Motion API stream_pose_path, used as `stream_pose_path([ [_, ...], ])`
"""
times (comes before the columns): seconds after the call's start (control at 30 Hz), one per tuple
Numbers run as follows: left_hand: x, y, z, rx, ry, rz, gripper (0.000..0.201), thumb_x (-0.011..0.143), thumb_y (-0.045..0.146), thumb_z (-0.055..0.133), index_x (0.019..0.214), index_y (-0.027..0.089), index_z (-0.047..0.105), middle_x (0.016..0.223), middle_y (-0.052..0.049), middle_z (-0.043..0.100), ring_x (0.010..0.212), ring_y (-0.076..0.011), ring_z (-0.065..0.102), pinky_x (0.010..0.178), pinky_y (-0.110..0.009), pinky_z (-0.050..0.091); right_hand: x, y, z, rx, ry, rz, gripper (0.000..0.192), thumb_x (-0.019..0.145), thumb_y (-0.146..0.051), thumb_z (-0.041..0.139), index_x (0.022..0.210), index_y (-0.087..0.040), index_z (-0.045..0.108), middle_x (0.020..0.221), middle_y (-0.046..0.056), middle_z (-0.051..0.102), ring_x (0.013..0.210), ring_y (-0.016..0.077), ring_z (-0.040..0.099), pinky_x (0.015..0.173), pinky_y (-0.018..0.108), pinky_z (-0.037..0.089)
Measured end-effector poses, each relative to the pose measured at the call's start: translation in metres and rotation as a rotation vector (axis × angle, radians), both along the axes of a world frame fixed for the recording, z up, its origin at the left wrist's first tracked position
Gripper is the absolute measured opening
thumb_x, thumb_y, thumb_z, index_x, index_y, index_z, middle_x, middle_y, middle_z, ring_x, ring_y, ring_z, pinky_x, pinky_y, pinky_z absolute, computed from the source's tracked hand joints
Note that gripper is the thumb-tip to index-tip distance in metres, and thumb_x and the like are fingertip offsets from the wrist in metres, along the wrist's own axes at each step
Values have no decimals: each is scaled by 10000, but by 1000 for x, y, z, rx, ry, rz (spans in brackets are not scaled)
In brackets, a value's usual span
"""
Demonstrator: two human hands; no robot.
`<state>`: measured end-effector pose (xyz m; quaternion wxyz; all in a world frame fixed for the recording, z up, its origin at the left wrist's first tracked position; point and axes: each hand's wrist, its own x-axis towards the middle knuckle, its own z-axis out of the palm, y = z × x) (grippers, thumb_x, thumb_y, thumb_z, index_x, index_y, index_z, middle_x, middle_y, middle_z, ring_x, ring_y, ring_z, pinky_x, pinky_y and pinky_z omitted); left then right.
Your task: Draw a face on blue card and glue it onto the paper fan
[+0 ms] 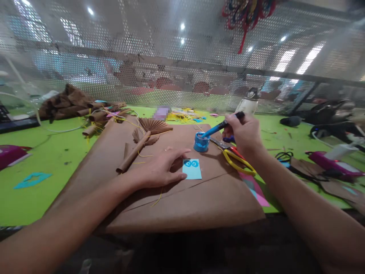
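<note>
Bare forearms — ring on left hand (159, 167)

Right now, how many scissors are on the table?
1. The scissors, with yellow and red handles, lie on the brown paper just under the right hand, beside the blue paint pot. More could be hidden in the clutter.
</note>
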<state>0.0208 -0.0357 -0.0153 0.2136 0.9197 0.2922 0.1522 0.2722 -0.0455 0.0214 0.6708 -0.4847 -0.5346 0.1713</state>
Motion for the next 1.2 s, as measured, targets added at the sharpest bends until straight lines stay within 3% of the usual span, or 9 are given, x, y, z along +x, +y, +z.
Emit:
stream_pose_path([
  [0.23, -1, -1, 0, 55, -11, -21, 615, 817, 358, 625, 1377, 221, 410, 1321, -100, 547, 1211, -267, 482, 1032, -449, 372, -5, 1, -2, -16, -42, -5, 187, 793, -323, 625, 703, -197, 520, 428, -69, 504, 377, 90, 482, 399, 213, 393],
  [0.43, -1, -4, 3, 62, 5, 6, 583, 812, 352, 619, 1350, 221, 433, 1356, -99, 522, 1250, -288, 448, 1058, -479, 346, -4, 4, -4, -20, -91, 12, 267, 786, -348, 629, 611, -200, 491, 424, -54, 508, 377, 88, 464, 411, 224, 385],
  [0.9, -5, -6, 4, 56, 10, 10, 586, 809, 358, 608, 1348, 241, 410, 1316, -83, 552, 1226, -287, 481, 1065, -474, 352, -13, 10, -13, -33, -182, 79, 270, 786, -408, 644, 684, -174, 557, 475, -36, 533, 436, 112, 488, 456, 244, 396],
  [1.2, -4, -8, 6, 34, 31, 30, 583, 808, 340, 595, 1354, 245, 413, 1401, -60, 482, 1248, -280, 454, 1075, -452, 338, -5, 10, 1, -16, -84, -64, 234, 784, -395, 587, 696, -190, 515, 461, -51, 527, 410, 102, 507, 435, 222, 418],
])
